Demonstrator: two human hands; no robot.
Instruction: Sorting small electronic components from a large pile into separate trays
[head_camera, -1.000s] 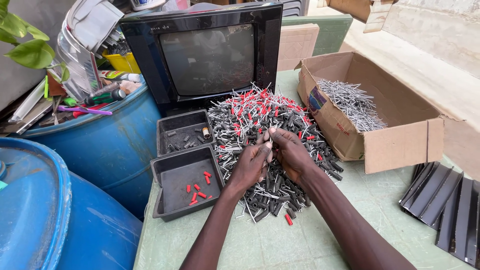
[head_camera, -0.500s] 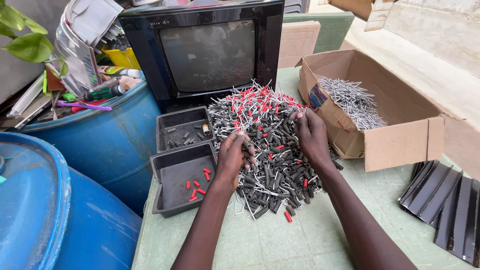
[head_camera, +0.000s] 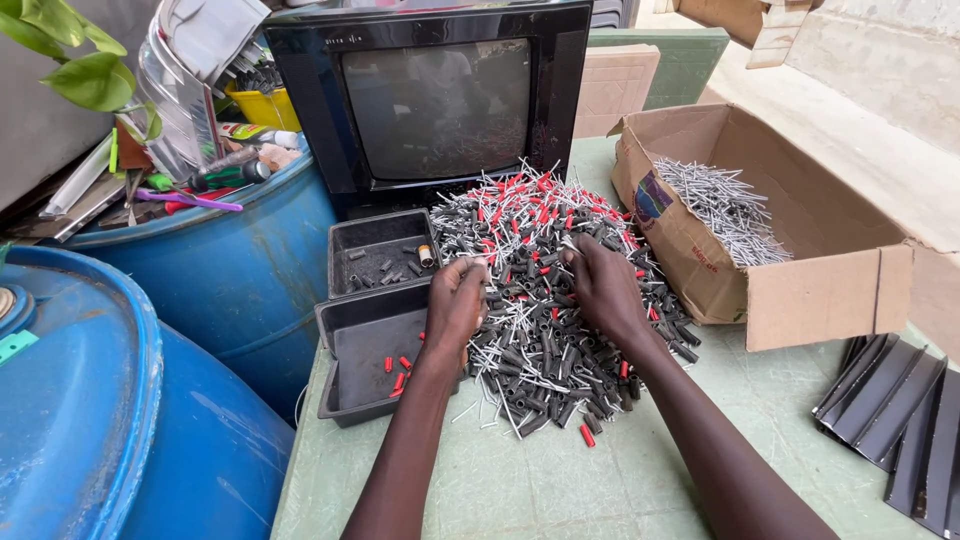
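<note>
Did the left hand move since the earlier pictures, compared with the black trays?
Yes. The left hand moved left and away from the right hand; it now rests at the pile's left edge, beside the nearer black tray.

Both bare forearms reach forward from the bottom of the view, angled in toward each other so the 2 hands end up near one another but apart. The left hand (head_camera: 455, 305) is palm down, knuckles up, its fingers curled under and pinched together at the tips. The right hand (head_camera: 603, 288) lies a little further forward, also palm down, wrist straight, fingers bent downward and bunched at the tips. Whether either hand actually grips anything cannot be made out.
</note>
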